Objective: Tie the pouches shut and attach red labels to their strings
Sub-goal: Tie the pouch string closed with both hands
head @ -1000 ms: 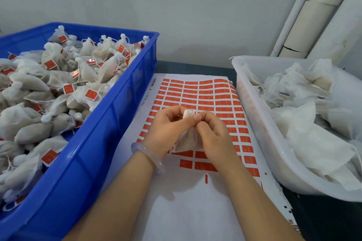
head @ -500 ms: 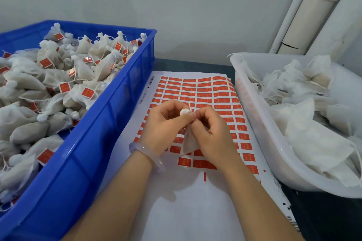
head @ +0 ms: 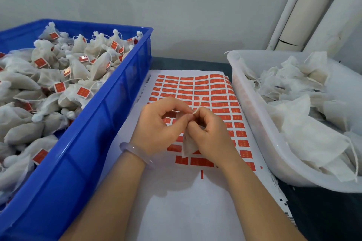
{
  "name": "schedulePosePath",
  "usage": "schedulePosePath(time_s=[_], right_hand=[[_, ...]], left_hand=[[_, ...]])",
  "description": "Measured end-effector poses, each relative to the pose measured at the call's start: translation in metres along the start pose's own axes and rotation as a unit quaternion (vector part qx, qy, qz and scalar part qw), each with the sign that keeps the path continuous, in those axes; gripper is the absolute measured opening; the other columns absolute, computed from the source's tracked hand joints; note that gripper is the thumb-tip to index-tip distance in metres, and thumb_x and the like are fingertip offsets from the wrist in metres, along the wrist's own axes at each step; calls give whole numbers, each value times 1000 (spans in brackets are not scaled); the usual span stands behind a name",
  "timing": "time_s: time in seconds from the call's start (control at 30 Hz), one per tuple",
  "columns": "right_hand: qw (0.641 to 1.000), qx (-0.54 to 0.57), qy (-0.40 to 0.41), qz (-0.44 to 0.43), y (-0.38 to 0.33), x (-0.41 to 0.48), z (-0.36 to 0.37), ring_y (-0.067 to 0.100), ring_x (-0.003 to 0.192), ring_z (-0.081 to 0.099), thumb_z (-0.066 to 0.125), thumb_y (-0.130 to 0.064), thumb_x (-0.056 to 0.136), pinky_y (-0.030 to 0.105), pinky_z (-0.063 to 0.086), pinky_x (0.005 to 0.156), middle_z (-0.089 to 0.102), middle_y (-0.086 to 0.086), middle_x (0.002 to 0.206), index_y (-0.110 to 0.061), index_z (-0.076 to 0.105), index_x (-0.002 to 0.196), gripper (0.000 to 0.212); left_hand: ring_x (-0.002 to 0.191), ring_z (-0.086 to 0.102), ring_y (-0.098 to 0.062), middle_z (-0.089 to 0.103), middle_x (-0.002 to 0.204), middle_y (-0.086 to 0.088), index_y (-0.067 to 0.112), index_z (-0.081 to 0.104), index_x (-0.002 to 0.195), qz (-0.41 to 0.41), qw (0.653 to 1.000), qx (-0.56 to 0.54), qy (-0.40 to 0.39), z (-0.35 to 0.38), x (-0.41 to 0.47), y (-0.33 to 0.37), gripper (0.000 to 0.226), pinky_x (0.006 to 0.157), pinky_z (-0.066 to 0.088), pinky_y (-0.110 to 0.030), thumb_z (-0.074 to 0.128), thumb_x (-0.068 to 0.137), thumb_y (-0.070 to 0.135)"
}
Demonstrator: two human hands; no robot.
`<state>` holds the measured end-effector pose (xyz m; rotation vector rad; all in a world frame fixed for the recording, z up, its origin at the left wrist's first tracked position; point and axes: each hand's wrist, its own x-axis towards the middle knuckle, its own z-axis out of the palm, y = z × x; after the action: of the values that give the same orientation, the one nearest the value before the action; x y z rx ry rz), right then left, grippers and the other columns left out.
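Note:
A small white pouch (head: 188,146) hangs between my two hands above the sheet of red labels (head: 197,86). My left hand (head: 159,123) pinches the pouch's gathered neck with thumb and forefinger. My right hand (head: 210,133) pinches the thin white string (head: 198,103) at the neck, and the string's loose end sticks up above the fingertips. The pouch's lower half shows below my palms; its top is hidden by my fingers.
A blue crate (head: 109,123) on the left is heaped with tied pouches carrying red labels. A translucent white tub (head: 254,123) on the right holds several untied white pouches. White pipes (head: 305,6) run up the wall at the back right. The label sheet's near half is blank white paper.
The pouch's neck has been drawn tighter between my fingers, and the string end now stands up above my right fingertips. Both hands stay over the label sheet.

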<state>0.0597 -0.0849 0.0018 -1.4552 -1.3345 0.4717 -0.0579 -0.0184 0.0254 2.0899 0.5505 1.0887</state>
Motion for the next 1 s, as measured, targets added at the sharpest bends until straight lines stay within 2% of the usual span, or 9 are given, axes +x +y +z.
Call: schedulePosePath(time_s=[0.17, 0.33, 0.5, 0.67, 1.0], right_hand=[[1000, -11, 0, -3, 0, 0, -2, -12, 70, 54, 53, -19, 90, 0, 38, 53, 54, -33, 63, -31, 48, 72, 22], [999, -26, 14, -15, 0, -1, -2, -12, 73, 54, 56, -21, 88, 0, 40, 56, 53, -19, 66, -33, 49, 73, 21], [999, -41, 16, -24, 1, -1, -1, -11, 74, 53, 56, -21, 88, 1, 40, 59, 53, -17, 68, -33, 48, 73, 21], [998, -52, 32, -27, 4, 0, -2, -10, 75, 52, 56, -20, 88, 0, 40, 60, 52, -18, 69, -34, 47, 73, 22], [996, -58, 57, -39, 4, -1, 0, -5, 75, 53, 51, -23, 91, 3, 42, 59, 50, -17, 71, -34, 41, 76, 21]], left_hand=[[83, 62, -5, 65, 83, 12, 24, 65, 87, -38, 999, -22, -21, 0, 1, -3, 14, 73, 52, -15, 65, 84, 11], [79, 59, 4, 60, 79, 14, 29, 56, 82, -106, 991, -34, -71, 4, 2, -6, 17, 64, 47, -7, 58, 89, 14], [78, 62, -2, 63, 82, 9, 28, 58, 86, -140, 987, -67, -52, 2, 5, -8, 14, 65, 50, -10, 60, 87, 14], [78, 64, -5, 64, 83, 5, 25, 57, 87, -139, 988, -58, -46, 2, 5, -6, 13, 67, 52, -12, 60, 88, 13], [77, 64, -6, 64, 82, 10, 25, 63, 87, -109, 993, -23, -41, 3, 4, -3, 14, 71, 53, -13, 61, 87, 12]])
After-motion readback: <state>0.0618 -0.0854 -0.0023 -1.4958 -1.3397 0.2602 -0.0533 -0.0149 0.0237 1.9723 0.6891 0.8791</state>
